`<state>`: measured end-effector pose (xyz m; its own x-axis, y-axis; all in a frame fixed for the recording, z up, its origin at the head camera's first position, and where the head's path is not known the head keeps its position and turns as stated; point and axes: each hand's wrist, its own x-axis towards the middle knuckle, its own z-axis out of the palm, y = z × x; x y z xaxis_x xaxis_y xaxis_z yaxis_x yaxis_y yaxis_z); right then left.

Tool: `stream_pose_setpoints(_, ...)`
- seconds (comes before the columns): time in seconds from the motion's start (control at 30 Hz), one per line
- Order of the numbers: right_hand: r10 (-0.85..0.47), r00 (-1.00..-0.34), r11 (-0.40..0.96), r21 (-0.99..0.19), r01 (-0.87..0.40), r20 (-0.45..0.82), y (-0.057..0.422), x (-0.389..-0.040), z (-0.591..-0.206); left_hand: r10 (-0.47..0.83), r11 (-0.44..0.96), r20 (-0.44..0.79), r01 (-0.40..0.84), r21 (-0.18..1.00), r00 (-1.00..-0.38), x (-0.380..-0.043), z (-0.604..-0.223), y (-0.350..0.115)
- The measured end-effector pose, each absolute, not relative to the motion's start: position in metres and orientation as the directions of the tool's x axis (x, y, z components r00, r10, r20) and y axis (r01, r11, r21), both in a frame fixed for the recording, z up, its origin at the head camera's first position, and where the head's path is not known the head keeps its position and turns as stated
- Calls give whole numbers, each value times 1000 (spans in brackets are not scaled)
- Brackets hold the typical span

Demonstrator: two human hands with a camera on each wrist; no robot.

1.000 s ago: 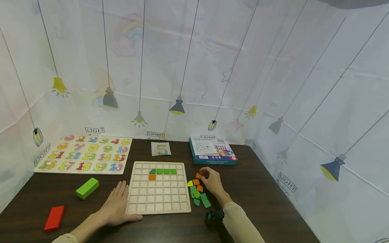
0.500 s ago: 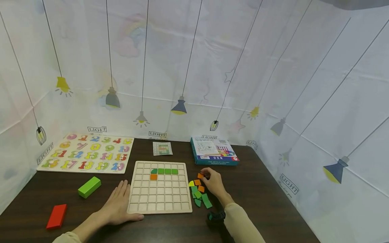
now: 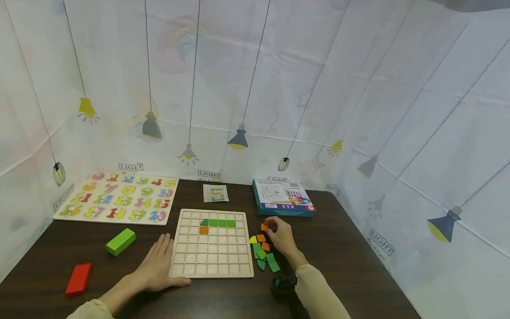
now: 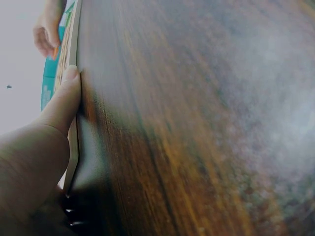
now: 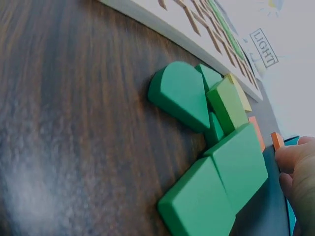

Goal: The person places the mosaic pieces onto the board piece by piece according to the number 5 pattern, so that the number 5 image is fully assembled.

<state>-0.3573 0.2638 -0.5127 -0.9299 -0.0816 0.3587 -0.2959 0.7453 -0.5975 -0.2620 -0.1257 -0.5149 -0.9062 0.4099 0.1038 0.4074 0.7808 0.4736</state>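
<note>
A pale wooden grid board (image 3: 211, 270) lies on the table. In its upper part sit several green square tiles (image 3: 222, 223), a dark green rounded tile (image 3: 205, 222) and an orange tile (image 3: 203, 230). My left hand (image 3: 157, 266) rests along the board's left side, fingers extended and thumb stretched by its lower corner; the left wrist view has the thumb (image 4: 63, 101) against the board's edge. Right of the board, my right hand (image 3: 282, 235) pinches an orange square tile (image 3: 264, 227) between thumb and fingers. Beside it lie loose orange, yellow and green tiles (image 5: 177, 93).
A number puzzle board (image 3: 119, 199) lies at the back left, a printed pattern card (image 3: 215, 193) behind the grid board, and a blue box (image 3: 283, 198) at the back right. Nearer the left side are a green block (image 3: 121, 242) and a red block (image 3: 78, 279).
The whole head view has shifted slightly to the right. My right hand has moved the pinched orange tile a little away from the loose tiles. My left hand stays by the board.
</note>
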Motion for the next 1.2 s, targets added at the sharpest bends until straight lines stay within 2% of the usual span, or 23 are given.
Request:
stream_pose_setpoints(0.33,-189,-885,711,-562,-422,426,241,-358,-508,413,792,105,414,449,-905,-261,-512,-127)
stream_pose_setpoints(0.7,-298,-848,630,-577,-519,437,198,-355,-504,409,793,88,402,459,-908,-262,-512,-126)
stream_pose_setpoints(1.2,-391,-827,537,-630,-562,405,146,-348,-507,409,793,64,389,468,-910,-262,-510,-126)
